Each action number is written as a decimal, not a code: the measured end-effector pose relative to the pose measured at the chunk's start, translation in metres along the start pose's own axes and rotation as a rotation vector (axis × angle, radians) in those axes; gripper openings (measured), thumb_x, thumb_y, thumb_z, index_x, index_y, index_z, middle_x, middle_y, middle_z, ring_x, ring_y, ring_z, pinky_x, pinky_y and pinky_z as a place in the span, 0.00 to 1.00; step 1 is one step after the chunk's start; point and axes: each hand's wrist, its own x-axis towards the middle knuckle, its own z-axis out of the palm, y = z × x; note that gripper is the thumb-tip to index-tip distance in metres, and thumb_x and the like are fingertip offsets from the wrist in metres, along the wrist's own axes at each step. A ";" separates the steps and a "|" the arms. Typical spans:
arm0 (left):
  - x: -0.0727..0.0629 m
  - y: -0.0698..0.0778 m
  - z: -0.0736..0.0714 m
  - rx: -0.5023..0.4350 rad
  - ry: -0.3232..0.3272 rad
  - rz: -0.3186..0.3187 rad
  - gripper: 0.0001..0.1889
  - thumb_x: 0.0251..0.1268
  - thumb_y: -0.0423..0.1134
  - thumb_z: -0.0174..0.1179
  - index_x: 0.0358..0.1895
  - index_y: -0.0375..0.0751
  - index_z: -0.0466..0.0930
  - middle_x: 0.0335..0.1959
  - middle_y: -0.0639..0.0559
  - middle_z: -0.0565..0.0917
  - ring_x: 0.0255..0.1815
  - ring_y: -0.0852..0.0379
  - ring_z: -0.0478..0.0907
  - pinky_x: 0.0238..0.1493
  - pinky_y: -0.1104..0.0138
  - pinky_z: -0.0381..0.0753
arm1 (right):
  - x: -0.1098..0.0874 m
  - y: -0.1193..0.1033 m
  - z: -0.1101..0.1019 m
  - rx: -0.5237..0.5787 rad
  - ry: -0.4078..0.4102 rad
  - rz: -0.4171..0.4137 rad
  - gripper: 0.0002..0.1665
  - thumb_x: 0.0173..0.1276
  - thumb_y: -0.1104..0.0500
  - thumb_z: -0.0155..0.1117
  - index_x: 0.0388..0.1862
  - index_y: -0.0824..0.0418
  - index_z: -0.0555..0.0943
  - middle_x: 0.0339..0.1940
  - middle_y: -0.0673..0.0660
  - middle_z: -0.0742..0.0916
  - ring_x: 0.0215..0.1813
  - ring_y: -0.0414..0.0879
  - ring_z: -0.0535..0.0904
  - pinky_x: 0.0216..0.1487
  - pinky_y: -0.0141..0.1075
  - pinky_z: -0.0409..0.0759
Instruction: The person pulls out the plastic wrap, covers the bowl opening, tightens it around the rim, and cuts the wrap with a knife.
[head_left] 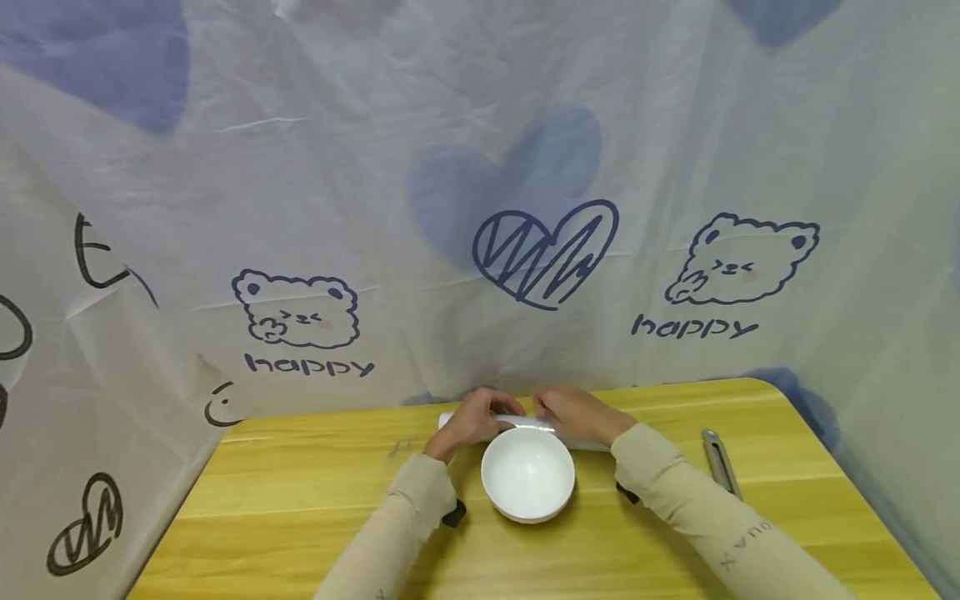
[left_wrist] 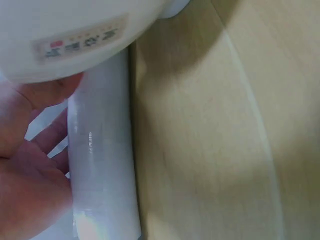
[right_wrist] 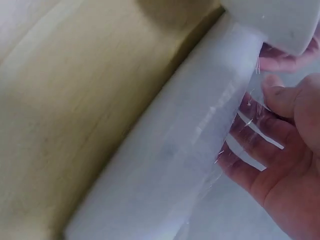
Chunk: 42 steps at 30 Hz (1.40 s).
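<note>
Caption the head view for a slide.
Left hand and right hand at a white roll, beyond a white bowl on a yellow table.

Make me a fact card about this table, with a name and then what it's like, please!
Table: yellow, wood-look
Roll: whitish, shiny, lying sideways behind the bowl
Bowl: white, open side up, nothing seen inside
Left fingers: at the roll, tips hidden
Right fingers: at the roll, tips partly hidden
Slim grey tool: table's right side, partly covered
Cloth: behind the table; hearts, bears, "happy"
</note>
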 end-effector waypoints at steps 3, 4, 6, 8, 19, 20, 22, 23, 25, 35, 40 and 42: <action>0.001 -0.003 0.001 -0.031 0.048 -0.021 0.09 0.57 0.25 0.74 0.40 0.39 0.90 0.38 0.49 0.89 0.41 0.50 0.85 0.43 0.67 0.84 | 0.001 0.004 -0.002 0.063 0.034 0.004 0.05 0.78 0.66 0.58 0.38 0.61 0.77 0.31 0.50 0.79 0.36 0.43 0.75 0.40 0.40 0.78; 0.001 -0.003 0.001 -0.039 0.065 -0.028 0.09 0.55 0.25 0.75 0.39 0.39 0.90 0.37 0.49 0.89 0.40 0.51 0.85 0.42 0.67 0.84 | 0.002 0.005 -0.003 0.080 0.030 0.001 0.02 0.77 0.66 0.59 0.41 0.62 0.78 0.33 0.50 0.81 0.37 0.44 0.76 0.41 0.39 0.79; 0.001 -0.005 0.001 -0.049 0.099 -0.035 0.10 0.52 0.26 0.77 0.38 0.39 0.90 0.35 0.49 0.89 0.38 0.52 0.84 0.41 0.68 0.83 | 0.003 0.006 -0.004 0.068 0.026 -0.026 0.02 0.75 0.66 0.63 0.43 0.62 0.80 0.36 0.52 0.84 0.39 0.44 0.79 0.44 0.40 0.81; 0.001 -0.006 0.001 -0.057 0.122 -0.033 0.10 0.51 0.26 0.78 0.36 0.38 0.90 0.33 0.49 0.89 0.36 0.53 0.84 0.41 0.67 0.83 | 0.005 0.005 -0.004 0.021 0.024 -0.072 0.05 0.71 0.65 0.68 0.43 0.61 0.81 0.37 0.52 0.86 0.40 0.45 0.80 0.45 0.41 0.83; 0.000 -0.006 0.003 0.014 0.196 0.019 0.11 0.49 0.25 0.79 0.36 0.38 0.90 0.32 0.49 0.89 0.37 0.53 0.84 0.43 0.64 0.85 | 0.010 -0.003 -0.002 -0.196 0.031 -0.124 0.11 0.63 0.69 0.72 0.28 0.57 0.80 0.27 0.47 0.77 0.29 0.42 0.72 0.33 0.35 0.75; 0.000 -0.005 0.004 0.014 0.196 0.011 0.11 0.49 0.25 0.79 0.36 0.38 0.90 0.32 0.49 0.89 0.37 0.52 0.84 0.43 0.62 0.85 | 0.010 -0.004 -0.002 -0.210 0.030 -0.121 0.10 0.63 0.69 0.72 0.28 0.58 0.80 0.27 0.47 0.77 0.29 0.43 0.72 0.33 0.36 0.75; -0.001 -0.003 0.004 0.013 0.186 -0.011 0.11 0.49 0.26 0.79 0.36 0.39 0.91 0.32 0.49 0.89 0.38 0.51 0.84 0.46 0.61 0.85 | 0.010 -0.005 -0.002 -0.209 0.026 -0.097 0.09 0.66 0.68 0.70 0.30 0.58 0.79 0.26 0.47 0.76 0.29 0.44 0.72 0.33 0.36 0.75; -0.001 -0.003 0.004 0.016 0.181 -0.012 0.11 0.49 0.26 0.79 0.36 0.39 0.91 0.32 0.49 0.89 0.39 0.51 0.84 0.47 0.60 0.85 | 0.010 -0.006 -0.003 -0.203 0.030 -0.086 0.09 0.67 0.68 0.69 0.31 0.59 0.78 0.26 0.47 0.76 0.29 0.44 0.72 0.33 0.37 0.75; -0.001 -0.002 0.004 0.010 0.164 -0.023 0.11 0.49 0.27 0.79 0.36 0.40 0.91 0.33 0.50 0.89 0.39 0.52 0.84 0.48 0.62 0.84 | 0.009 -0.006 -0.004 -0.169 0.037 -0.061 0.08 0.70 0.68 0.66 0.33 0.58 0.78 0.26 0.47 0.76 0.30 0.44 0.72 0.33 0.37 0.75; -0.001 -0.004 -0.002 -0.113 0.150 -0.027 0.05 0.56 0.27 0.75 0.35 0.36 0.91 0.34 0.47 0.89 0.40 0.51 0.84 0.44 0.64 0.85 | 0.008 -0.007 -0.005 -0.168 0.001 -0.098 0.04 0.70 0.64 0.69 0.36 0.56 0.82 0.32 0.47 0.81 0.35 0.43 0.75 0.39 0.39 0.79; -0.001 -0.005 0.003 -0.005 0.123 0.053 0.07 0.55 0.30 0.77 0.37 0.38 0.90 0.36 0.49 0.89 0.40 0.51 0.84 0.44 0.66 0.84 | 0.011 -0.005 -0.003 -0.092 -0.004 -0.073 0.07 0.67 0.66 0.70 0.33 0.57 0.81 0.30 0.48 0.81 0.33 0.42 0.74 0.38 0.37 0.77; -0.001 -0.005 0.004 0.026 0.129 0.049 0.09 0.54 0.30 0.78 0.38 0.40 0.90 0.36 0.50 0.89 0.39 0.52 0.84 0.43 0.68 0.83 | 0.012 -0.004 -0.003 -0.051 -0.007 -0.079 0.08 0.66 0.69 0.69 0.32 0.57 0.81 0.30 0.48 0.82 0.33 0.42 0.74 0.37 0.37 0.77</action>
